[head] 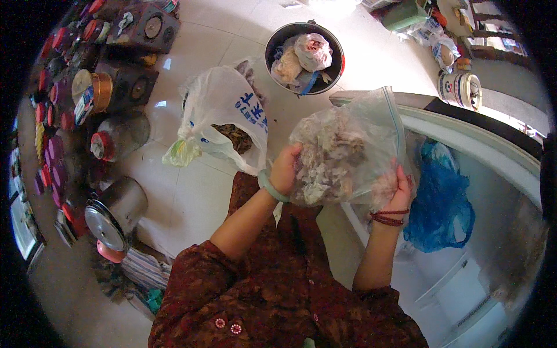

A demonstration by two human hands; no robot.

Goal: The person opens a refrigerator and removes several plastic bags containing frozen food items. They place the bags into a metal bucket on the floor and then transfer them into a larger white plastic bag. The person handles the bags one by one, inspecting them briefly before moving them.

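Observation:
Between both hands I hold a transparent zip-top plastic bag point(335, 152) with pale, frosty-looking lumps in it; what they are I cannot tell. My left hand point(285, 169), with a pale green bangle at the wrist, grips the bag's left side. At its lower right, my right hand point(396, 187) has hold of the plastic, dark red beads around that wrist. The bag's blue-edged zip side points up and right. Just right of my right hand, a blue plastic bag point(439, 204) lies inside an open chest freezer point(491, 169).
A white plastic bag point(222, 100) with dark dried pieces stands on the tiled floor. Beyond it, a round pot point(269, 61) holds several bagged foods. Along the left are a lidded steel pot point(126, 204), a large jar point(126, 135) and speakers point(152, 28). A white bucket point(452, 89) stands far right.

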